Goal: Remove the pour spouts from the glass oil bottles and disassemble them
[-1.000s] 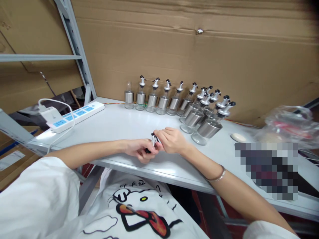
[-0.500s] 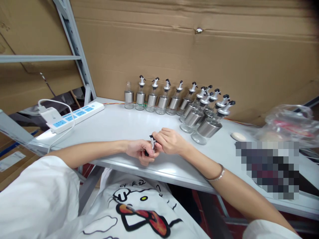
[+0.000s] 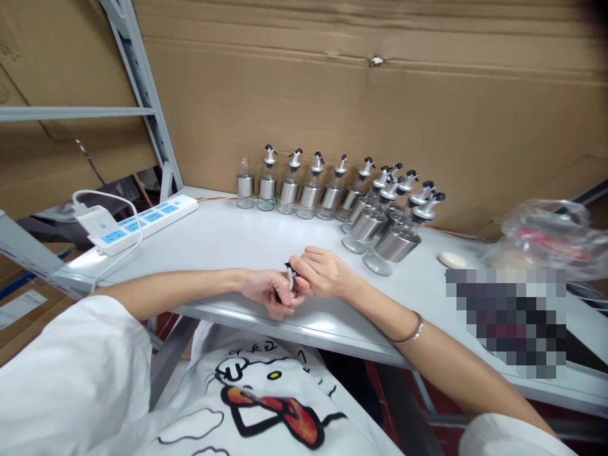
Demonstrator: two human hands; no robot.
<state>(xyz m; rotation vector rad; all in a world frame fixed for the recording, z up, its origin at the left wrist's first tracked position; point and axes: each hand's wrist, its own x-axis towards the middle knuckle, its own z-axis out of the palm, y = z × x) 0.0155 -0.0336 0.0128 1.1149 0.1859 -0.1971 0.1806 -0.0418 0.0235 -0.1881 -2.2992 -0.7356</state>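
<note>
One pourer spout (image 3: 291,276), silver-white with black ends, is held right where the two hands meet, near the front edge of the table (image 3: 213,235). Left hand (image 3: 266,288): palm partly up, thumb and fingers pinching the lower body, black lower part showing by the thumb. Right hand (image 3: 323,272): back up, fingers curled tight at the black top end; exact contact hidden under the knuckles. Spout lies to the right of the left palm and to the left of the right knuckles; long axis roughly upright, leaning a bit, black tip farthest from the body. Neither hand clearly nearer, both on it. Bottles stand beyond, well apart from the fingers: leftmost bottle (image 3: 245,183) has no spout, bare glass neck; the other bottles (image 3: 310,195), about eleven, carry spouts. Glass with metal sleeves; no liquid made out, middles hidden by the sleeves. Far right, plastic bag (image 3: 553,237), something reddish and beige inside, cannot tell what; white oval object (image 3: 451,260) just beside it. Left side, power strip (image 3: 148,223) with adapter (image 3: 98,220) plugged in. Cardboard (image 3: 285,82) behind.
</note>
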